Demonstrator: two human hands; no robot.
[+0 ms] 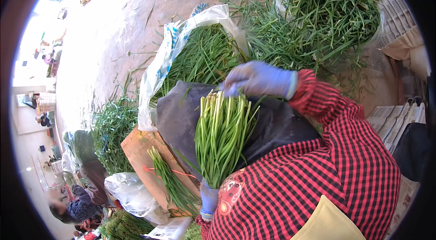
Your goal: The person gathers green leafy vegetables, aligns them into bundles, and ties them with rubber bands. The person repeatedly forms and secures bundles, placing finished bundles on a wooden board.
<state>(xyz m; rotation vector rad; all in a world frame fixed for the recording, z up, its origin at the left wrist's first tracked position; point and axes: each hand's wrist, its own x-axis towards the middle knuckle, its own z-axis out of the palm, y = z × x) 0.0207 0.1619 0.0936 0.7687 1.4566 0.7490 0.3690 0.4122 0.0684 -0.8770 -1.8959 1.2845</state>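
My left hand (209,199), in a bluish-purple glove, is closed around the leafy end of a thick bunch of long green stalks, likely garlic chives (221,134). The pale root ends of the bunch point away from me, over a dark apron (289,117) on my lap. At those pale ends is my right hand (243,78), gloved alike and blurred, its fingertips bent against the stalks; whether they pinch anything is unclear. A smaller bunch (167,175) lies on a wooden board (138,143) at the left, across a red string (180,172).
Beyond my lap stands an open plastic bag (150,86) of greens. A larger full bag (333,11) and loose leaves are at upper right, beside plastic crates (396,8). More greens (114,134) and a clear bag (131,192) lie left. A co-worker (80,206) is at lower left.
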